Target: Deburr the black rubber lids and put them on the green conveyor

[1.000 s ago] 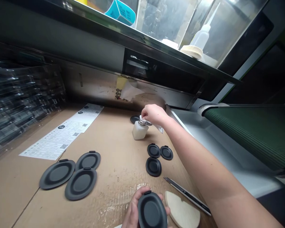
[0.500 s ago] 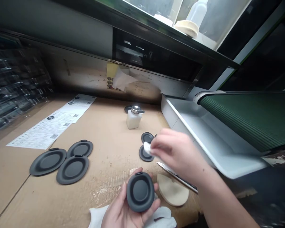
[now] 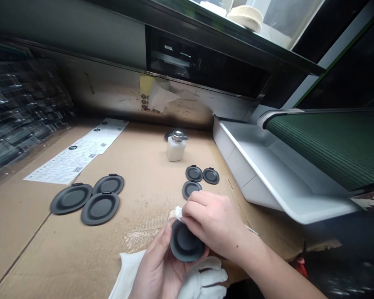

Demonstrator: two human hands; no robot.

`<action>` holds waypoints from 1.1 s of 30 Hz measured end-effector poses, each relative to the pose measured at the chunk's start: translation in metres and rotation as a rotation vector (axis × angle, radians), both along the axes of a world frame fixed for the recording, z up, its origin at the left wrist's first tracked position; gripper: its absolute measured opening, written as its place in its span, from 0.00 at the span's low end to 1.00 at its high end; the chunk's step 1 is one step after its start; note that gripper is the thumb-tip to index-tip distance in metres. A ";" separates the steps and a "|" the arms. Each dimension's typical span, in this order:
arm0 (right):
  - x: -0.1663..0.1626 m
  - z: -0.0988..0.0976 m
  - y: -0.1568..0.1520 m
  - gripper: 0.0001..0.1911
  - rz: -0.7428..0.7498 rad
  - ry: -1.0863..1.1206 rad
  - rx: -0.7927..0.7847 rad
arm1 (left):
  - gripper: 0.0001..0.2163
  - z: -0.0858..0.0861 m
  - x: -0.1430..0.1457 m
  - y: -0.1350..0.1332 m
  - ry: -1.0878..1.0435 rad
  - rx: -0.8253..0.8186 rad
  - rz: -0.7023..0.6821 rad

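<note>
My left hand point(image 3: 157, 265) grips a dark oval rubber cap point(image 3: 185, 243) near the bottom centre, thumb along its left edge. My right hand point(image 3: 212, 222) is closed around a small white wipe point(image 3: 178, 213) and presses it against the cap's upper rim. A white cloth point(image 3: 202, 282) lies under my left hand on the cardboard-covered bench point(image 3: 143, 191).
Three large dark caps point(image 3: 90, 199) lie at the left, three small ones point(image 3: 197, 179) in the middle. A white dispenser bottle point(image 3: 175, 146) stands behind them. Printed sheets point(image 3: 77, 155) lie at the back left. A grey tray point(image 3: 268, 170) and green conveyor belt point(image 3: 330, 141) are on the right.
My right hand came back from the dispenser bottle with the wipe and now presses it on the cap. My left hand raised the cap slightly. The view tilted down.
</note>
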State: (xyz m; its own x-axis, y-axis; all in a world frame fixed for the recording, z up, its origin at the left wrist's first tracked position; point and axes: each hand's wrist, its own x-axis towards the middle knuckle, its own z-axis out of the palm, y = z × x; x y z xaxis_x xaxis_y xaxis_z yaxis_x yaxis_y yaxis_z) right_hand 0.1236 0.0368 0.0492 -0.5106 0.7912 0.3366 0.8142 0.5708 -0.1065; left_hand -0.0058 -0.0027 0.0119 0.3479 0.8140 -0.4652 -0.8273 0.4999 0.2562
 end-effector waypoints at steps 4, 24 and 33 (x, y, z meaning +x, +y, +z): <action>0.013 0.000 0.000 0.10 -0.074 -0.056 -0.005 | 0.10 0.005 0.000 0.000 0.027 0.061 -0.022; 0.092 -0.047 0.004 0.10 -0.498 -0.229 0.033 | 0.18 -0.002 0.001 0.001 0.088 0.077 -0.013; 0.097 -0.054 0.004 0.10 -0.516 -0.134 -0.013 | 0.14 -0.002 0.000 0.000 0.062 0.050 -0.060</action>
State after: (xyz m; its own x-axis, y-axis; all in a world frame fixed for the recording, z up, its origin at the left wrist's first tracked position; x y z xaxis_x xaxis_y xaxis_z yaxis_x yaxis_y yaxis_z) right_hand 0.2205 0.0408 -0.0043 -0.0917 0.9546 0.2834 0.9957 0.0918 0.0130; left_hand -0.0055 -0.0027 0.0098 0.3683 0.8154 -0.4466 -0.7783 0.5332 0.3316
